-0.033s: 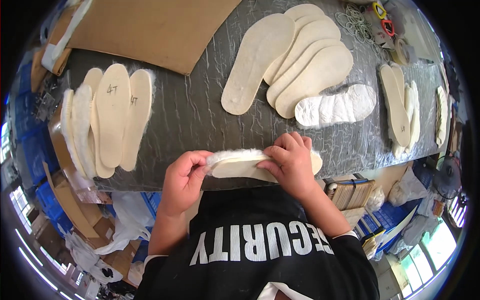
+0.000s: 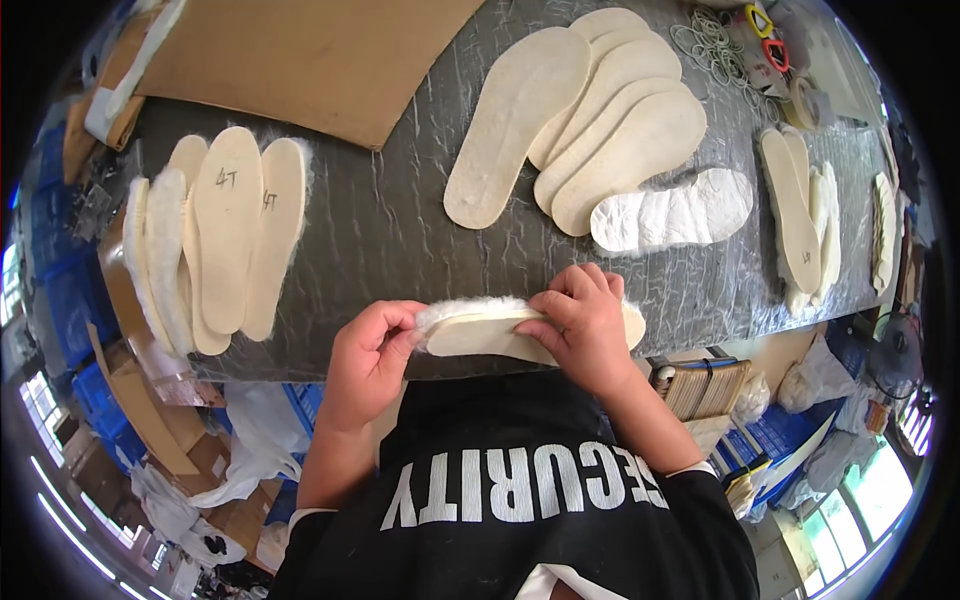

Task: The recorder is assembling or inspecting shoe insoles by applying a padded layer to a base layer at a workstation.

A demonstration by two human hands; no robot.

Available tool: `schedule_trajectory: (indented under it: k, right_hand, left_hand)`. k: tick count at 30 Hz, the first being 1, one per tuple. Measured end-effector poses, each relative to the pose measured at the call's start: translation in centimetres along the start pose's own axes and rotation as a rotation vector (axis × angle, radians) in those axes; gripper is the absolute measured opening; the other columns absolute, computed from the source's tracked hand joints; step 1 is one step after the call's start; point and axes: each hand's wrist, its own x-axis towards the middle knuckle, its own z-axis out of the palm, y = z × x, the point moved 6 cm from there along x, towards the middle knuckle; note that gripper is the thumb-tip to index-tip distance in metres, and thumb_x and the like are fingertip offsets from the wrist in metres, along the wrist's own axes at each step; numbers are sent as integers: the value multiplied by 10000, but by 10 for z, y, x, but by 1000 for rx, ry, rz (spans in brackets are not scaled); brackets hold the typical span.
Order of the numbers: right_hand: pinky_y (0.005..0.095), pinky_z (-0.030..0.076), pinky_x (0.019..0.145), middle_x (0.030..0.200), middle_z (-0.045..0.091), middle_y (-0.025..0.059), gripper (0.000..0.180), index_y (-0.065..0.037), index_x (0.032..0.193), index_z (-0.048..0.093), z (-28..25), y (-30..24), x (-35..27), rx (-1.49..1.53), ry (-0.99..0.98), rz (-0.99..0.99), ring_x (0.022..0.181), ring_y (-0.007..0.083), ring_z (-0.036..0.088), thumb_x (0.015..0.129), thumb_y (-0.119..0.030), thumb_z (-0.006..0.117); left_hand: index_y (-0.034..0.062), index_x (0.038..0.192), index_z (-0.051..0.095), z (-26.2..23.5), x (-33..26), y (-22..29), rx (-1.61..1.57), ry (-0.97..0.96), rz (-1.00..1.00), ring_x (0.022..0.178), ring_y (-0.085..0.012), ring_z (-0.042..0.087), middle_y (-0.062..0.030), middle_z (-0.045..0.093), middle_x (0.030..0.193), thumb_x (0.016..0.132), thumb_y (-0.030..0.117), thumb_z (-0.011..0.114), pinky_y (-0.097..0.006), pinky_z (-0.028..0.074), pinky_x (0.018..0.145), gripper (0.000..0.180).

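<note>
A cream insole with a white fleecy layer (image 2: 480,335) lies level across my front, at the table's near edge. My left hand (image 2: 370,355) pinches its left end between thumb and fingertips. Over its right part is my right hand (image 2: 585,325), thumb on the flat cream side and fingers curled over the fluffy upper edge. The hand hides some of the right half; the rounded right tip shows beyond it. Past my right hand lies a shiny white insole piece (image 2: 670,212), touching a fan of larger cream insoles (image 2: 630,160).
Fleecy insoles (image 2: 222,230) are stacked at the left, with more insoles (image 2: 792,210) at the right. Brown cardboard (image 2: 300,60) covers the table's far left. Scissors (image 2: 774,54), elastic bands (image 2: 710,45) and a tape roll (image 2: 803,104) sit at the far right of the dark table (image 2: 370,220).
</note>
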Motion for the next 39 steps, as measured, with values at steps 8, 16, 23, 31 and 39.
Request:
schedule_trajectory:
  k: [8,16,23,31,39]
  right_hand:
    - [342,477,587,716,663,97,250,-43,865,682,11,22,-6,470,-338,409,578,258,592,828,-288,714]
    - [259,414,466,742,628,31,356,-25,1010,666,28,37,-18,1070,-455,898,561,72,515,950,-366,584]
    - [294,480,501,792,646,83,401,39,1107,621,28,32,-32,1325,-411,947,581,125,570,976,-330,536]
    - [231,436,486,767,621,11,399,6,1101,629,29,27,-44,1337,-390,925,597,53,524,986,-358,510]
    - [242,434,486,751,617,15,375,-7,1019,647,43,20,-56,1437,-387,867,579,72,529,981,-359,523]
  left_hand:
    - [-26,942,578,9,19,2,-212,-24,-163,715,-58,559,-33,621,834,945,26,515,-202,449,623,82]
    - [-3,1126,533,38,26,-13,-712,-55,-274,883,-181,632,-102,636,1002,1007,231,473,-316,524,750,269]
    - [-22,995,587,76,12,-9,-662,-292,-452,743,-204,644,-111,630,888,995,380,472,-308,532,644,419]
    - [4,943,600,84,14,2,-337,-234,-351,651,-132,608,-77,637,815,990,240,489,-260,505,599,265]
    - [10,873,616,92,6,4,-615,-141,-285,655,-121,597,-62,642,781,966,173,506,-248,476,636,218]
